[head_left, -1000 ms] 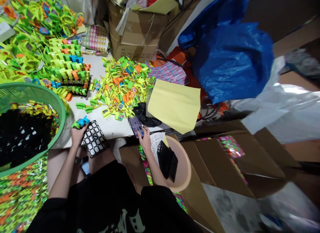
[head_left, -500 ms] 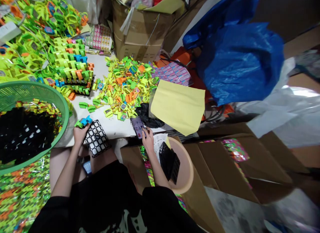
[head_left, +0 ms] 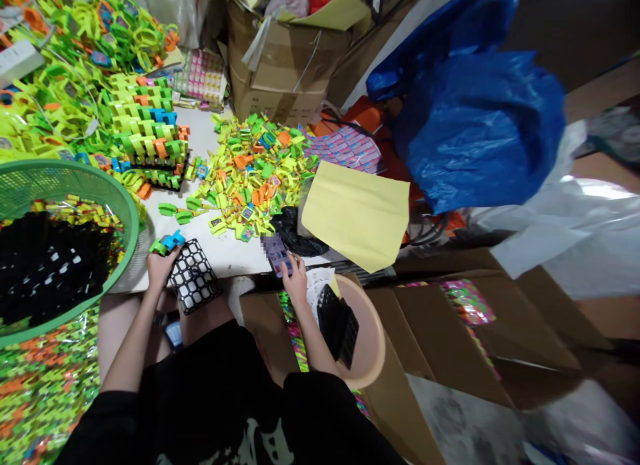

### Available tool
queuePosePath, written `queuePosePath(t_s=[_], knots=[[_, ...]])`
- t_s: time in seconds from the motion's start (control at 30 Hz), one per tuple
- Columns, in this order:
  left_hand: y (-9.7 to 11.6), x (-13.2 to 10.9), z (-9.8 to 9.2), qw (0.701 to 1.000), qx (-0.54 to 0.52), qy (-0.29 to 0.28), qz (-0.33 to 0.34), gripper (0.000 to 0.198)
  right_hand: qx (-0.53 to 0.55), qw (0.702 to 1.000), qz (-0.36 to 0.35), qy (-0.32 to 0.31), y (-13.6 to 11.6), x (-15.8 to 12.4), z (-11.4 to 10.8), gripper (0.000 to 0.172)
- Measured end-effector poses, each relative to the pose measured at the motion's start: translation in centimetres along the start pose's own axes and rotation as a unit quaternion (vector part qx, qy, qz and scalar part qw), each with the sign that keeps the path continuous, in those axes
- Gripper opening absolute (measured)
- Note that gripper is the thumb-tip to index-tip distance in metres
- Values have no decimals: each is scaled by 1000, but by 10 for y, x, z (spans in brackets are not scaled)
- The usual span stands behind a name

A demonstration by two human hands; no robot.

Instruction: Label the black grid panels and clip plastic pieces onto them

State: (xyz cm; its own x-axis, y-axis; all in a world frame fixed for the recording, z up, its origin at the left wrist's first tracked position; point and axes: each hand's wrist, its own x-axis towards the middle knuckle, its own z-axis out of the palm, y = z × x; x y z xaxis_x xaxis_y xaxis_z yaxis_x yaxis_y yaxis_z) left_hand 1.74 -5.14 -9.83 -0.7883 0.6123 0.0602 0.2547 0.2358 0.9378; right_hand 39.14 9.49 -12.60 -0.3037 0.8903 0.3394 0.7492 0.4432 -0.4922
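My left hand (head_left: 161,265) is closed at the table's front edge, around a few green and blue plastic pieces (head_left: 167,242). Right beside it, a black grid tray (head_left: 195,276) with white showing through its openings leans over the edge above my lap. My right hand (head_left: 295,278) rests at the lower part of a phone (head_left: 278,254) with a lit screen; its fingers are apart, touching the phone, which lies at the table edge. Behind the phone sits a crumpled black bag (head_left: 295,232). A heap of small yellow, green and orange pieces (head_left: 255,172) covers the table's middle.
A green basket (head_left: 131,232) with black and yellow-red pieces stands at the left. Stacked coloured pieces (head_left: 147,128) are behind it. A yellow sheet (head_left: 357,212) lies right of the heap. A pale round tub (head_left: 373,345) holds black trays (head_left: 337,325). Cardboard boxes (head_left: 415,318) fill the lower right.
The fingers of my right hand have shifted slightly on the phone, and the picture on its screen looks different. My left hand and the grid tray stay in place.
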Motion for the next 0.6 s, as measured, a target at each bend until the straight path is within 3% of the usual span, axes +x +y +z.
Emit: queuePosePath(t_s=[0.43, 0.6], knots=[[-5, 0, 1, 1000, -6, -2, -5, 31, -18, 999, -28, -26, -3, -1, 0, 43], [-7, 1, 1, 1000, -14, -3, 10, 32, 0, 1000, 12, -22, -7, 2, -1, 56]])
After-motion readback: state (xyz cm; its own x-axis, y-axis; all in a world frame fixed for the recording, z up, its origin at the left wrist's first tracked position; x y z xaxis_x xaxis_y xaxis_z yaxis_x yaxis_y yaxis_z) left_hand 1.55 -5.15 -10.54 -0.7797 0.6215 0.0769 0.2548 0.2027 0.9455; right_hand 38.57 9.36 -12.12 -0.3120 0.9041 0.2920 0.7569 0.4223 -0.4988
